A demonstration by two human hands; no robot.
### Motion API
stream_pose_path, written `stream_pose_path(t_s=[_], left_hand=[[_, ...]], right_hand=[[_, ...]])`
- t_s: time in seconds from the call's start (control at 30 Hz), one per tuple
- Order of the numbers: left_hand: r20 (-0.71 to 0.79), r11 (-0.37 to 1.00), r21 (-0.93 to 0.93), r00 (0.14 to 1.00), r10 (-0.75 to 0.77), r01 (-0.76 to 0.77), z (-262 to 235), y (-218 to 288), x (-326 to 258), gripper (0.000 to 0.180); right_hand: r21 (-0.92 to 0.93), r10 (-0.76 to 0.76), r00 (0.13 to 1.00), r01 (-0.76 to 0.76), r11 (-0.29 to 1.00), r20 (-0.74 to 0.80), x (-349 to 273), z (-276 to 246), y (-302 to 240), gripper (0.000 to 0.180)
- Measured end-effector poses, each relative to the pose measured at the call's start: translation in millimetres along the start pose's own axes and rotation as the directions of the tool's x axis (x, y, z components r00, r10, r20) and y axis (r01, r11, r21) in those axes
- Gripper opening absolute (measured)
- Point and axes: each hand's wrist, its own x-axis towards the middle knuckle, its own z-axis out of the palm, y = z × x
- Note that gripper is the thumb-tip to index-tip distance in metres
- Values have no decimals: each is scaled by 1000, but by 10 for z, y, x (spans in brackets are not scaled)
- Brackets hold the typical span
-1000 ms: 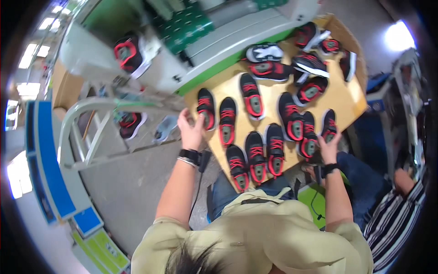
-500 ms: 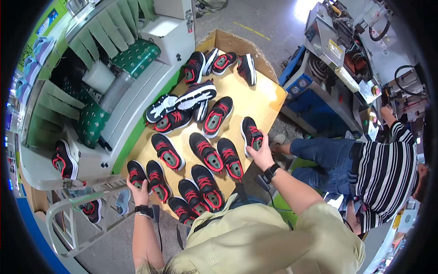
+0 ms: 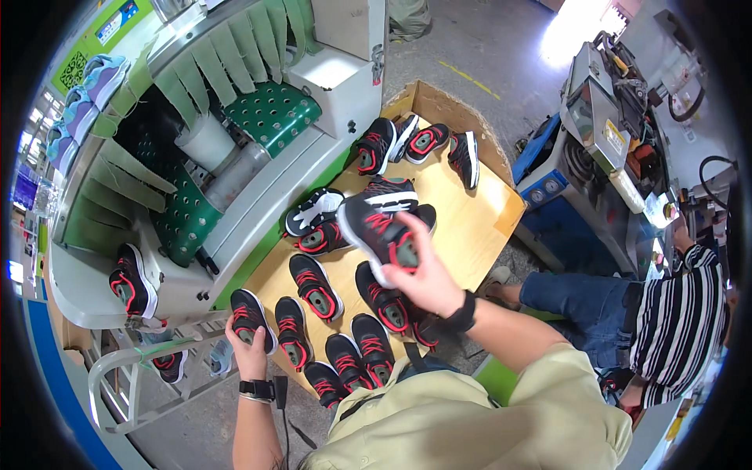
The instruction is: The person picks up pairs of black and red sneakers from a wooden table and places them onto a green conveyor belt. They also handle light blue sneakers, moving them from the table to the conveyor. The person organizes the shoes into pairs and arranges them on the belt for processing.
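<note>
My right hand (image 3: 423, 274) holds a black sneaker with red laces (image 3: 376, 231), lifted above the wooden table (image 3: 470, 223). My left hand (image 3: 249, 352) rests on another black and red sneaker (image 3: 251, 313) at the table's near left corner. Several more black and red sneakers (image 3: 313, 286) lie in rows on the table between my hands. More of them lie at the far end (image 3: 427, 141). One sneaker with a white sole (image 3: 312, 210) lies by the green machine edge.
A green and white machine with perforated rollers (image 3: 270, 113) runs along the table's left side, with a sneaker (image 3: 129, 282) on its lower shelf. A seated person in a striped top and jeans (image 3: 666, 313) is at the right, beside a blue machine (image 3: 580, 157).
My right hand has lifted a sneaker off the table and raised it toward the middle. My head has turned, so the table sits more central. My left hand stays at the near left corner.
</note>
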Motion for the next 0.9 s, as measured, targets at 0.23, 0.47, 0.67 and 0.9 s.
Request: stream_pose_path(t_s=[0.23, 0.47, 0.67, 0.9], left_hand=[[42, 979, 194, 998, 47, -54, 124, -590, 342, 72], [265, 954, 290, 964, 1, -81, 31, -630, 455, 82], [114, 909, 412, 993, 24, -69, -45, -150, 478, 57], [293, 814, 466, 928, 228, -347, 418, 629, 251, 55]], right_hand=[[-22, 3, 984, -7, 1000, -176, 19, -29, 96, 81], [-486, 126, 909, -325, 811, -398, -620, -879, 1419, 75], [-592, -42, 958, -141, 794, -283, 722, -1227, 1280, 73], [-321, 320, 778, -543, 776, -541, 2767, -1285, 2162, 100]])
